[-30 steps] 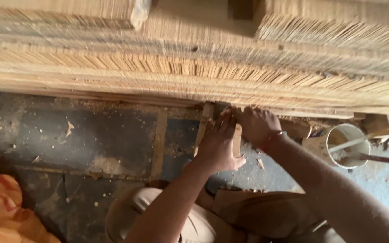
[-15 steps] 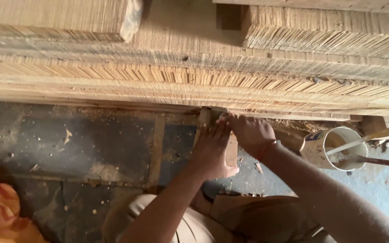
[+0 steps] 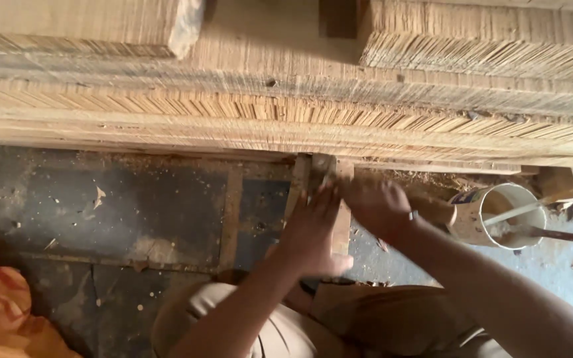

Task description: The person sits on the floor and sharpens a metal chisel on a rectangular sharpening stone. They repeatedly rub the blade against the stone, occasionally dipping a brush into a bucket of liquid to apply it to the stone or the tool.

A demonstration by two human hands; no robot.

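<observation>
My left hand lies flat with fingers stretched against a short wooden block that stands under the edge of a long wooden frame. My right hand is closed around the top of the same block, just below the frame's lower rail. Both hands are blurred. A narrower wooden strip runs beside the block on its left. My knees in tan trousers fill the bottom of the view.
A white plastic tub with sticks in it stands on the floor at the right. Sawdust and wood chips litter the dark stone floor. Orange cloth shows at the bottom left. Stacked timber lies above.
Both hands have stayed at the block under the frame, shifting slightly. The right hand has moved closer over the block's top, and the view has drifted a little to the right.
</observation>
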